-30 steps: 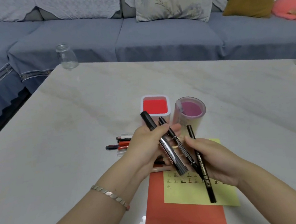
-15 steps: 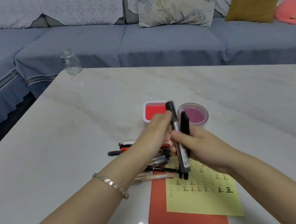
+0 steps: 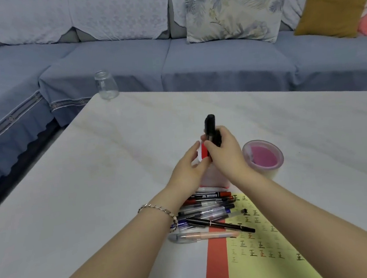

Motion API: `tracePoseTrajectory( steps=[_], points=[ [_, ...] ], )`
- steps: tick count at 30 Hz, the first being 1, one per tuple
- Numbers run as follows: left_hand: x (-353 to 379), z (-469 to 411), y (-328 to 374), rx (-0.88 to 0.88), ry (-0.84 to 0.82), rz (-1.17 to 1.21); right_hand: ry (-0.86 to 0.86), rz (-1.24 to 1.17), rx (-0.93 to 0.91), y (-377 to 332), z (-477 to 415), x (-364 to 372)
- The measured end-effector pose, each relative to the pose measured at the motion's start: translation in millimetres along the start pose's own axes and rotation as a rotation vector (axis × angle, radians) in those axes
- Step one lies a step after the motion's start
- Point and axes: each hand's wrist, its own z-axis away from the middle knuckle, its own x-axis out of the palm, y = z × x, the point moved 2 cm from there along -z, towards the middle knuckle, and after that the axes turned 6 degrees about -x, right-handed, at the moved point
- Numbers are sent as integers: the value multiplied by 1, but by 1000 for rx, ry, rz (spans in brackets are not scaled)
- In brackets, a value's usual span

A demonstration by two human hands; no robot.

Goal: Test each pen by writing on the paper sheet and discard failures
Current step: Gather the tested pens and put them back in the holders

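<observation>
Head view, sorting step. The right hand (image 3: 225, 155) holds a bundle of black pens (image 3: 210, 125), its fingers (image 3: 227, 134) curled tightly round the barrels, directly above the red box (image 3: 204, 153) that stands on the desk (image 3: 93, 192). A second earlier both hands held these pens slanted over the paper sheet (image 3: 268, 263); half a second earlier they were gathered upright between the hands. Now the left hand (image 3: 188, 168) has let go and lies beside the box, fingers relaxed and holding nothing, perhaps steadying its wall. The bundle has also travelled from over the sheet to the box, which suggests that testing of these pens is finished and they are about to be dropped in; whether as passes or failures cannot be told. The long axis of the pens is near vertical: one end points up, the other down into the box, hidden by the hand. Untested loose pens (image 3: 207, 206) lie left of the sheet; a pink cup (image 3: 264, 159) stands right of the box.
</observation>
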Motion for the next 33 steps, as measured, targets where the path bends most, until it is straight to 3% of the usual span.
tracePoseTrajectory(
  steps=[5,10,12,16,20,24,27,30,33],
  points=[
    [-1,-2,-5,21,-7,-15,-44,65,28,-12,6,-17],
    [-1,-2,-7,10,29,-20,25,289,-345,-23,52,-47],
    [-7,3,-10,33,126,-66,-84,447,-493,-14,74,-49],
    [-24,35,-25,165,299,-352,-478,663,-424,25,100,-31],
    [-33,72,-51,270,154,-780,-663,907,-467,49,106,-10],
    [-34,87,-75,236,55,-1101,-642,1046,-563,50,106,-1],
    [-34,88,-86,181,58,-1073,-736,1102,-452,49,105,6],
    [-32,86,-86,159,45,-1026,-807,1196,-495,50,107,11],
    [-30,86,-85,164,30,-1021,-747,1248,-542,56,106,13]
  ],
)
